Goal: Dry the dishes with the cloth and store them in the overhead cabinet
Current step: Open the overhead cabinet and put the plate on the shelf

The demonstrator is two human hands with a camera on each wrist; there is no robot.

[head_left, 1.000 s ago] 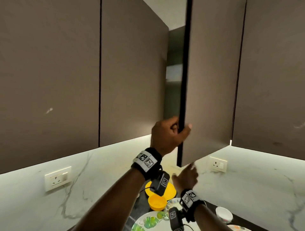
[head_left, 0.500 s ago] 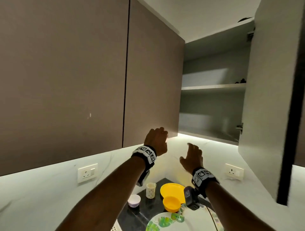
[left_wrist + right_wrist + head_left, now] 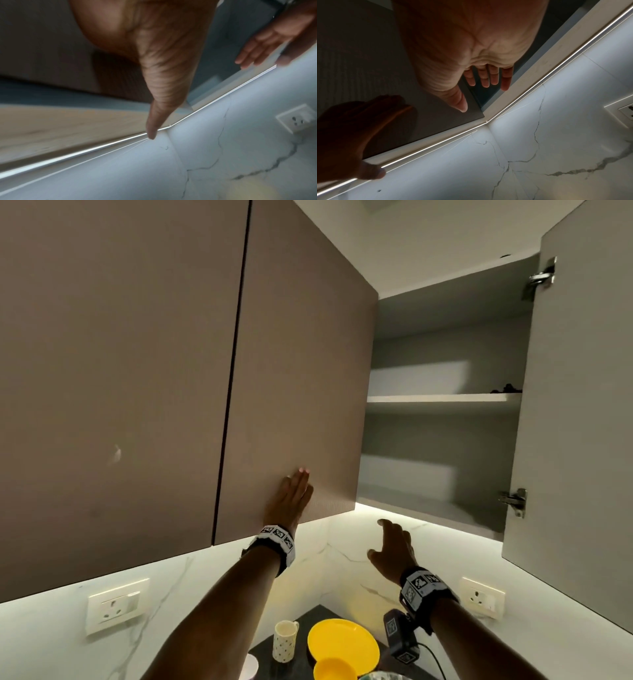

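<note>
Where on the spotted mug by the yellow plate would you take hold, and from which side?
Judging from the head view, grip the spotted mug round its body, coming down from above and in front. It stands upright on the dark counter with its mouth open. The yellow plate sits close on its right, so the left side looks freer. Its handle seems to face right, but it is hard to tell.

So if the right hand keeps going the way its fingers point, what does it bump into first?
Probably the front lip of the open cabinet's bottom shelf. The right hand points up toward it with open, empty fingers; nothing shows in between, though depth is hard to judge.
</note>
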